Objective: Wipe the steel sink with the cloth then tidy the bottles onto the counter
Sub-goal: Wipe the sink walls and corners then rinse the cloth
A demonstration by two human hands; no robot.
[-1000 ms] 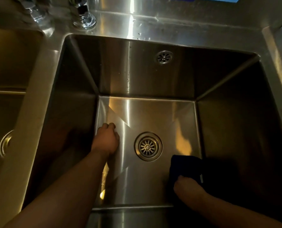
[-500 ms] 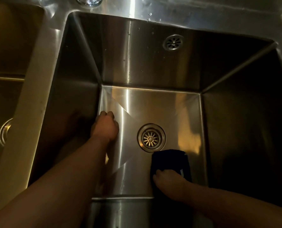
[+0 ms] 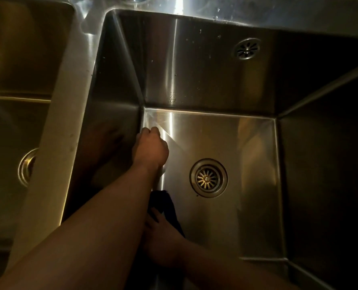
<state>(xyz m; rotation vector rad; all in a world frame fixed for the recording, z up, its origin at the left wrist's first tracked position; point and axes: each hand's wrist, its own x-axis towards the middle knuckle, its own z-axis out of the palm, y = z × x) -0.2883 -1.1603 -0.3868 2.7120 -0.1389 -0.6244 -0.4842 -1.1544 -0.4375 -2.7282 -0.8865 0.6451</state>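
1. A person leans over a deep steel sink [image 3: 194, 84], both bare arms reaching to its floor. The left hand [image 3: 150, 149] is curled into a loose fist, knuckles resting on the basin floor near the far left corner. It appears to grip nothing and most likely serves as a brace.

2. The right hand [image 3: 163, 233] presses a dark cloth [image 3: 165, 204] flat against the basin floor, fingers spread over it rather than closed around it. The cloth lies just beside the left forearm, between the near wall and the drain [image 3: 208, 178], a position that suits a wiping pass along the left side of the floor.

3. Water droplets speckle the back wall below the overflow grille [image 3: 247, 48], which suggests that the wall awaits wiping.

4. A second basin [image 3: 17, 101] sits to the left, split off by a steel divider [image 3: 65, 122]. Lighting is dim and warm, with the right wall in deep shadow.

5. No bottles or counter show in view, so the tidying step looks not yet begun.
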